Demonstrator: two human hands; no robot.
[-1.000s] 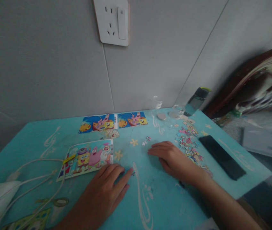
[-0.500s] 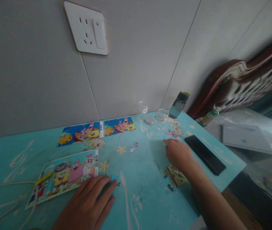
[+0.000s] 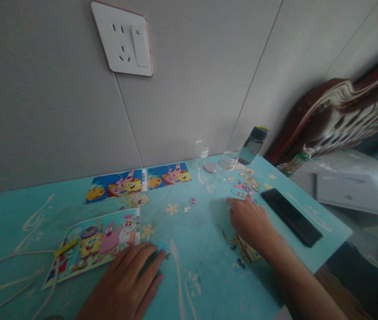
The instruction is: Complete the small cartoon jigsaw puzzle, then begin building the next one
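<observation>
My left hand (image 3: 125, 278) lies with fingers stretched out on the table, beside the lower right corner of a cartoon picture card (image 3: 100, 242). Its fingertips touch a small patch of blue jigsaw pieces (image 3: 164, 250). Farther right, my right hand (image 3: 250, 222) is closed and low over the table, just in front of a loose pile of jigsaw pieces (image 3: 248, 183). Its fingertips point down and left; whatever they hold is hidden. Partly under my right forearm lies a yellow cartoon patch (image 3: 246, 251). Two loose jigsaw pieces (image 3: 189, 204) lie between the hands.
Two blue picture cards (image 3: 169, 175) lie along the wall. Clear tubs (image 3: 229, 161), a round lid (image 3: 210, 167) and a water bottle (image 3: 253, 146) stand at the back right. A black case (image 3: 291, 217) lies right of my hand. White cable (image 3: 12, 257) crosses the left card.
My right hand has drawn back slightly from the pile, so more of its pieces show. My left hand stays in place. The view has shifted a little.
</observation>
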